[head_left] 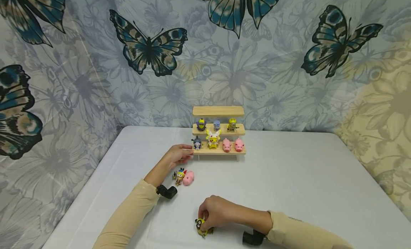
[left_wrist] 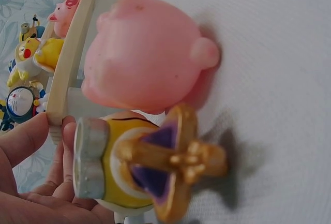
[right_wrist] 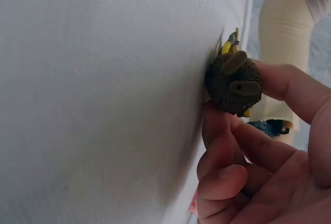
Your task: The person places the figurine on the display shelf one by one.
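Observation:
At the left end of the wooden display shelf (head_left: 221,153), my left hand (head_left: 176,156) pinches the corner of the lower tier between thumb and fingers, as the left wrist view shows on the shelf edge (left_wrist: 70,74). My right hand (head_left: 218,211) pinches a small yellow minion figurine (head_left: 199,223) low over the near part of the table; the right wrist view shows the figurine's dark brown textured back (right_wrist: 232,89). Below my left wrist, another minion figurine (head_left: 179,176) with a gold piece stands beside a pink pig figurine (head_left: 188,178).
Several figurines occupy the shelf: a caped minion (head_left: 201,125), a blue-grey figure (head_left: 216,125) and a yellow one (head_left: 232,124) above; a dark-hooded figure (head_left: 197,143), a white-hooded yellow figure (head_left: 213,139) and two pigs (head_left: 226,145) below. Butterfly-patterned cloth (head_left: 276,95) hangs behind the white table (head_left: 295,177).

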